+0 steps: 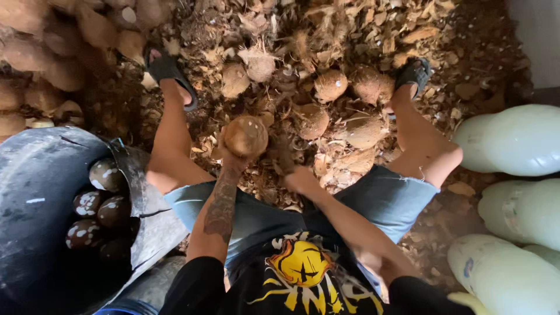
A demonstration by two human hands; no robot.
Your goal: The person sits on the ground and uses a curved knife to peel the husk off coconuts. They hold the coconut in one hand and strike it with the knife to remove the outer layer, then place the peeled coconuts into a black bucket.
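Left hand (233,156) grips coconut (246,136); right hand (301,179) blurred, perhaps empty.

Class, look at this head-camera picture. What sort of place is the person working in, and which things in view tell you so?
Probably a coconut-husking work area. The left hand holds up a coconut over ground covered in husk scraps. A dark tub on the left holds shelled coconuts, and pale plastic jugs lie at right.
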